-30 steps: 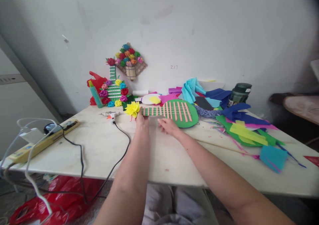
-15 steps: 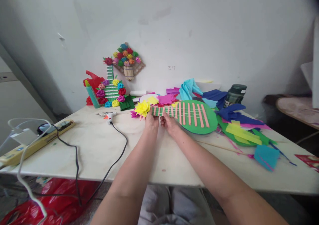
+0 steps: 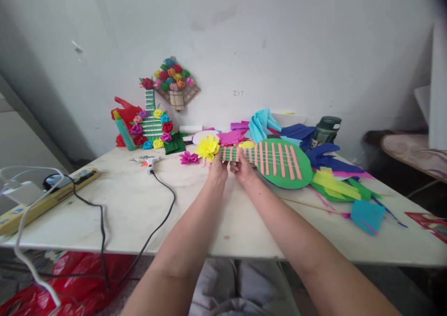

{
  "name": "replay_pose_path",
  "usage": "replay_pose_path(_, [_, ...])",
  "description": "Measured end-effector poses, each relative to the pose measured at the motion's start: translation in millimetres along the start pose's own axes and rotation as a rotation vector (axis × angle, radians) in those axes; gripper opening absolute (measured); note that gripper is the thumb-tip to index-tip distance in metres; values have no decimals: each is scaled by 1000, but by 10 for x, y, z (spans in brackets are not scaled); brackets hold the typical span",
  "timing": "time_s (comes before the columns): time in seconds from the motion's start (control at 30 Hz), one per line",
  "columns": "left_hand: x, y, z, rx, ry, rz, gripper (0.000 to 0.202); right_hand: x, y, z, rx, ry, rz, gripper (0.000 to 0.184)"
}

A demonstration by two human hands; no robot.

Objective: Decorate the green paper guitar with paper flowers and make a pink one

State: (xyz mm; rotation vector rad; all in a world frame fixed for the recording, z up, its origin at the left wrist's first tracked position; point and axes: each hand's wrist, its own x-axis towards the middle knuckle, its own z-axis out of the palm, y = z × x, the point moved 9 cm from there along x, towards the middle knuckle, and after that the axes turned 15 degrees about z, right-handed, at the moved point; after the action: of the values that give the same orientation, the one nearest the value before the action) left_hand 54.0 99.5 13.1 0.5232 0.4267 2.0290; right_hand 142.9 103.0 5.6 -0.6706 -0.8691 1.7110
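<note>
A green paper racket-shaped craft [image 3: 279,160] with pink strips across its round head and its handle is held above the white table [image 3: 195,213]. My left hand [image 3: 218,170] grips the handle's left end, right beside a yellow paper flower [image 3: 208,147] fixed there. My right hand [image 3: 242,169] pinches the handle just to the right of the left hand. A magenta paper flower [image 3: 189,157] lies on the table left of the yellow one.
A glue gun [image 3: 145,160] with a black cord lies left of centre. A power strip [image 3: 45,197] sits at the left edge. Finished flower crafts [image 3: 153,125] lean on the wall. Coloured paper scraps [image 3: 335,181] and a dark green flask [image 3: 326,129] fill the right side.
Both hands have come together on the handle, and the green craft has shifted to the right and lifted a little. A magenta flower shows where the craft was.
</note>
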Motion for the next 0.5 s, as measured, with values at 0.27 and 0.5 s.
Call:
replay_pose_path(0.27, [15, -63, -114, 2, 56, -66, 8, 42, 46, -8, -63, -57, 58, 42])
replay_pose_path(0.5, [39, -82, -127, 17, 33, -65, 7, 30, -6, -4, -59, -22, 7, 40])
